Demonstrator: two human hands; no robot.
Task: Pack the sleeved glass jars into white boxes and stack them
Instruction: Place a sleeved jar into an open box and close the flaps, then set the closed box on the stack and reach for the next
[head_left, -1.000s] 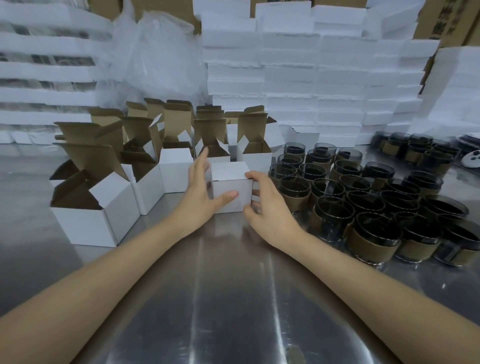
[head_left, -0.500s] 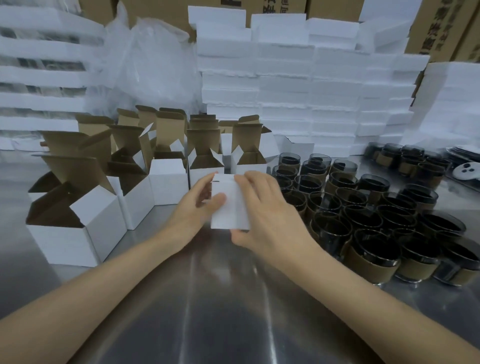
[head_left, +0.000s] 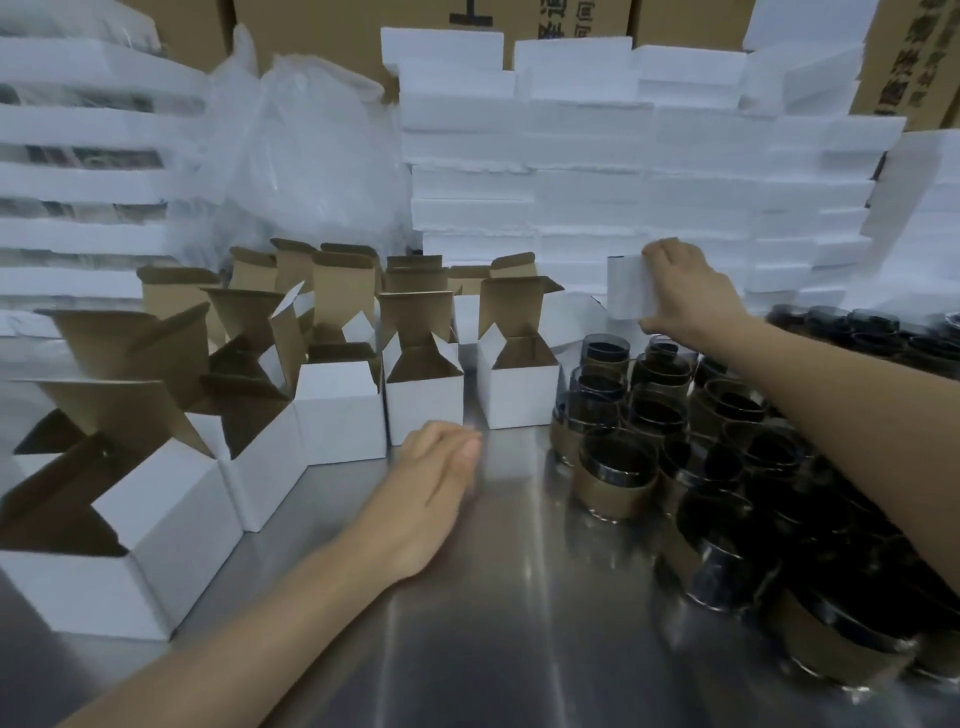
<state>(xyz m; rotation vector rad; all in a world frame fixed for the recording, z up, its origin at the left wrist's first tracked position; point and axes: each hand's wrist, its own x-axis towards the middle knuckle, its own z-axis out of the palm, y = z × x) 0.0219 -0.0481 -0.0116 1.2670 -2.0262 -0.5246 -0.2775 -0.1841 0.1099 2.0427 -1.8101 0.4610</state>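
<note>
- Two bare hands are in my view, well apart from each other, over a shiny steel tabletop (head_left: 467, 649).
- My right hand (head_left: 685, 291) is reached far forward and up, forearm stretched across the cluster of jars, wrist bent slightly down.
- Its grip is clamped on a closed white box (head_left: 626, 287): fingers curl over the box's top right edge and the thumb sits under its lower right corner, so the box juts out to the left of the palm.
- That box is held in the air above the farthest jars, close in front of the wall of stacked white boxes (head_left: 597, 171); I cannot tell whether it touches the stack.
- My left hand (head_left: 434, 478) lies low over the tabletop, palm down, fingers together and pointing forward, gripping nothing; I cannot tell whether it rests on the steel.
- Just ahead of its fingertips stand open white boxes (head_left: 423, 400) with brown flaps raised, and more open ones spread away to its left.
- Sleeved glass jars (head_left: 615, 470), dark glass with brown paper bands, stand packed together right of the left hand and beneath the right forearm.
- Behind the open boxes sits a clear plastic bag (head_left: 306, 156).
</note>
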